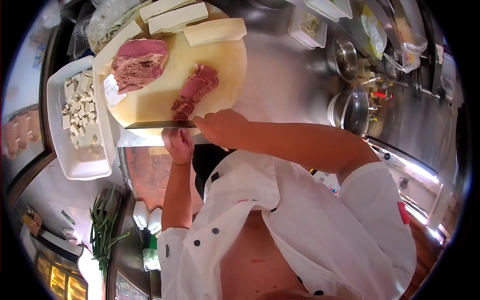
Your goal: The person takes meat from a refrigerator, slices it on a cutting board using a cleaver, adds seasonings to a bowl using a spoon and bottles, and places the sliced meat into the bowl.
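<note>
My right hand (220,127) is closed round the handle of a knife (155,125), whose long blade points left across the near edge of the round cutting board (230,60). My left hand (178,144) is at the board's edge, its fingers bent and pressed together against the near side of the blade; what they hold is hidden. Just beyond the blade lies a row of thin pink meat slices (197,87). A larger chunk of meat (139,65) rests farther back on the left of the board, beside a white paper label (113,90).
Pale slabs (177,20) line the board's far side. Left of it, a white tub (82,170) holds pale cubes. Metal bowls (354,107) and a white container (307,30) stand on the steel counter (280,95) to the right. Green stalks (102,225) lie lower left.
</note>
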`<state>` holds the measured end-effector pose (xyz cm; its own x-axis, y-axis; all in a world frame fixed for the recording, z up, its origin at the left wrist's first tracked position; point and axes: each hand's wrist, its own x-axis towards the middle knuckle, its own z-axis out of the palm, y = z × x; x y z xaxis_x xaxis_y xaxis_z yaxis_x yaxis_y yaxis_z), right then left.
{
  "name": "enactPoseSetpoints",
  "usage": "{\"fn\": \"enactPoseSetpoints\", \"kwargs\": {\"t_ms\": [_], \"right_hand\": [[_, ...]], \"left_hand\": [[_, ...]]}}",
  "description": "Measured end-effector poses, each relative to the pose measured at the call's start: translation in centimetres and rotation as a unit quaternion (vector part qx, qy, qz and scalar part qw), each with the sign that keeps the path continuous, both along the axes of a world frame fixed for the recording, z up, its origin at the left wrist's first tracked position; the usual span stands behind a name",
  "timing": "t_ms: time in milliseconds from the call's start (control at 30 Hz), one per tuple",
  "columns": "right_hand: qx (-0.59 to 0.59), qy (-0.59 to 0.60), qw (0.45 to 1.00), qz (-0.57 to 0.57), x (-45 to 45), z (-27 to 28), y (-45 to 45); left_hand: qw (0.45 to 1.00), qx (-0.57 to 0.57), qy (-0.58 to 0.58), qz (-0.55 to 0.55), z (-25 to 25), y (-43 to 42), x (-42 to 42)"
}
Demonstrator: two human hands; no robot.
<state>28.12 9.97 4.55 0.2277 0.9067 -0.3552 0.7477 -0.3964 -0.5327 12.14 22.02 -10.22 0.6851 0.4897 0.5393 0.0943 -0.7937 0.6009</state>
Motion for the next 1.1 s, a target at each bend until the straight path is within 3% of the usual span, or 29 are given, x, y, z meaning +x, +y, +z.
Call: {"fn": "enactPoseSetpoints", "kwargs": {"t_ms": [300,367,500,567,633,700,833,967,1033,1100], "right_hand": [[0.073,0.076,0.993,-0.048,2.0,-1.5,0.2],[0.105,0.1,0.977,-0.156,2.4,-0.3,-2.1],[0.075,0.251,0.909,-0.325,4.6,2.0,-8.8],[-0.063,0.299,0.83,-0.467,4.8,6.3,-10.6],[-0.01,0.358,0.778,-0.517,4.1,2.2,-15.7],[0.018,0.371,0.75,-0.547,2.6,1.4,-18.7],[0.081,0.389,0.669,-0.628,-1.2,1.1,-21.3],[0.067,0.395,0.62,-0.675,-3.7,0.3,-22.8],[0.079,0.401,0.62,-0.67,-4.4,0.1,-23.4],[0.08,0.391,0.618,-0.677,-4.9,0.1,-23.5]], "left_hand": [[0.997,-0.028,0.066,-0.011,2.1,0.2,-0.2],[0.995,-0.027,0.096,-0.023,3.6,0.6,-1.0],[0.991,-0.019,0.131,-0.006,5.3,1.6,-0.8],[0.989,-0.01,0.148,-0.002,6.7,1.6,0.8],[0.985,-0.103,0.131,-0.038,7.9,1.2,3.2],[0.986,-0.053,0.147,-0.056,7.4,1.3,5.5],[0.989,-0.087,0.109,-0.056,6.1,0.2,10.5],[0.977,-0.169,0.115,-0.066,6.3,-2.4,13.6],[0.989,-0.107,0.079,-0.065,5.7,-3.7,14.3],[0.982,-0.155,0.07,-0.082,5.3,-3.8,14.6]]}}
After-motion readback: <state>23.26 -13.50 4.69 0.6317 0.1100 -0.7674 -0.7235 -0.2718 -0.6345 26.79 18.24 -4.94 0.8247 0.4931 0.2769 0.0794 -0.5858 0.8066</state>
